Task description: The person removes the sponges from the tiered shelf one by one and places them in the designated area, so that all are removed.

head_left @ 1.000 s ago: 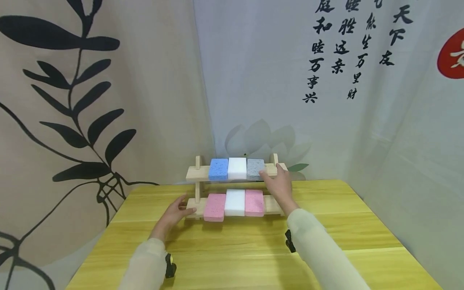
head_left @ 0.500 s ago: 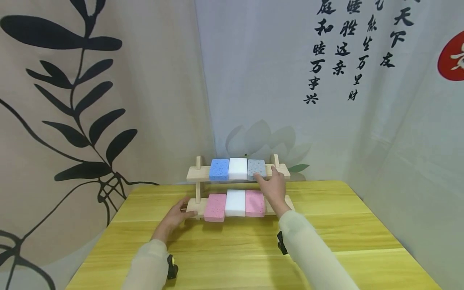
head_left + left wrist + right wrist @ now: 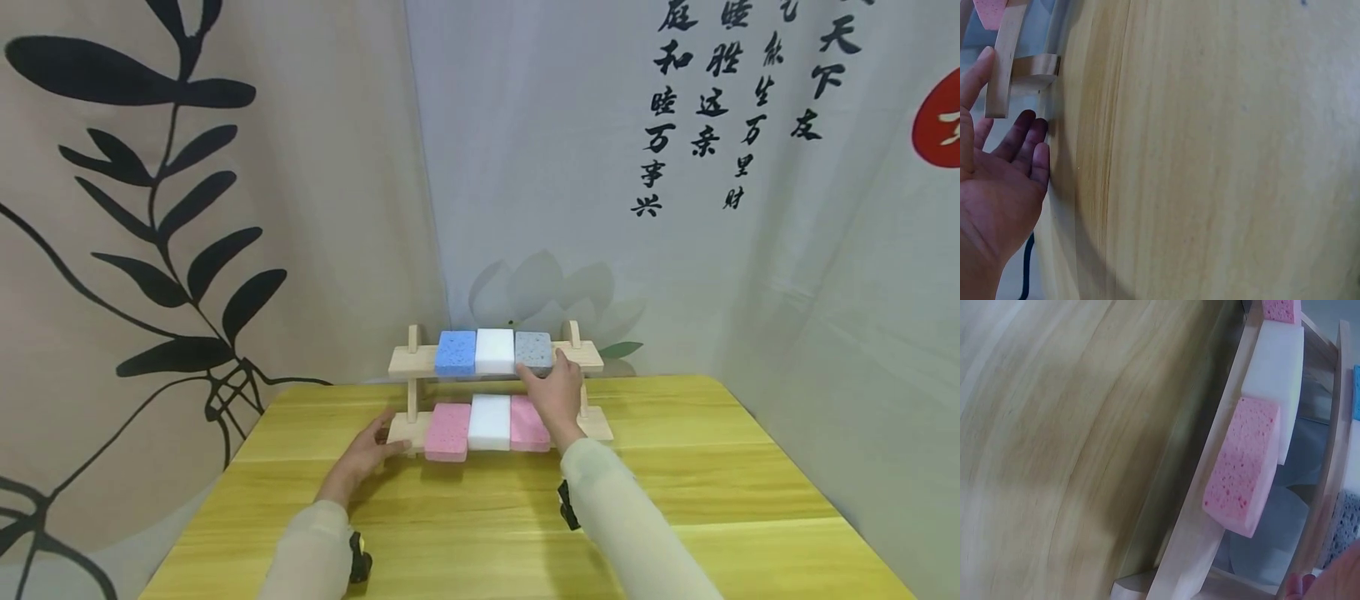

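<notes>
A two-tier wooden rack (image 3: 588, 360) stands at the table's far edge. Its upper shelf carries a blue sponge (image 3: 456, 352), a white sponge (image 3: 495, 351) and a grey sponge (image 3: 533, 349). Pink, white and pink sponges lie on the lower shelf (image 3: 447, 432). My right hand (image 3: 555, 390) is at the grey sponge's front, thumb by its right edge, forefinger at its front left corner, pinching it. My left hand (image 3: 366, 454) rests with straight fingers against the lower shelf's left end (image 3: 1005, 69). In the right wrist view a pink sponge (image 3: 1244, 462) overhangs the lower shelf.
The yellow wooden table (image 3: 487, 517) stretches toward me in front of the rack. Printed curtains (image 3: 225, 208) hang close behind and on both sides. A black band sits on each sleeve near the wrist.
My right hand has slid left and a little down along the upper shelf, closing in around the grey sponge. The left hand has stayed at the lower shelf's end.
</notes>
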The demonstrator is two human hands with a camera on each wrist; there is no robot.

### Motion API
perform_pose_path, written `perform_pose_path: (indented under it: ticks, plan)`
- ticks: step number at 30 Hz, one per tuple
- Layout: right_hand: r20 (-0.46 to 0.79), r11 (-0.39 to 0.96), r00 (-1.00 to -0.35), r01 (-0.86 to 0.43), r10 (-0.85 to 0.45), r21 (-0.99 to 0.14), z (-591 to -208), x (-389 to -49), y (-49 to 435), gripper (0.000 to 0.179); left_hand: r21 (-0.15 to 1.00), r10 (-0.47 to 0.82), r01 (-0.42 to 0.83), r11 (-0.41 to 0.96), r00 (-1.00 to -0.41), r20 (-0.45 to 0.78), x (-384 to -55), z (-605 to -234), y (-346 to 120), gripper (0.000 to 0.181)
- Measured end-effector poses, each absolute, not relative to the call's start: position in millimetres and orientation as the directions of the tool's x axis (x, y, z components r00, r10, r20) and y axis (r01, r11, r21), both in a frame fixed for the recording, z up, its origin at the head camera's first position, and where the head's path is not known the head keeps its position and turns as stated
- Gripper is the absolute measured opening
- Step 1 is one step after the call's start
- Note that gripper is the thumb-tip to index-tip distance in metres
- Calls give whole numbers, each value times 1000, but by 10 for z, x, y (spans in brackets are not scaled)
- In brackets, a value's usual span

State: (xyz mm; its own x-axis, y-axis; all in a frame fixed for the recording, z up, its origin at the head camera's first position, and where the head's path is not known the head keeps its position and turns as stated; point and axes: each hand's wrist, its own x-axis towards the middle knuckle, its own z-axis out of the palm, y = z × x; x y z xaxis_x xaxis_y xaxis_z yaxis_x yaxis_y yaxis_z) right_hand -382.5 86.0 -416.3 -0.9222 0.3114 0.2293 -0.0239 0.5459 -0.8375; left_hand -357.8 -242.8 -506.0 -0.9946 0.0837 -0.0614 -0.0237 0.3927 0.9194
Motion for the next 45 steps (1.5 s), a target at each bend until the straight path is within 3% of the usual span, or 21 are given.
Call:
perform_pose_path:
  ticks: [28, 45]
  plan:
    - [233, 543, -887, 23, 398, -839, -4288, -3855, 982, 85, 929, 87, -29, 369, -994, -65, -3549, -5093, -2225, 84]
    - [262, 504, -899, -55, 350, -862, -4257, -3805, 1068, 85, 922, 92, -43, 385, -992, -85, -3545, -5059, -2432, 88]
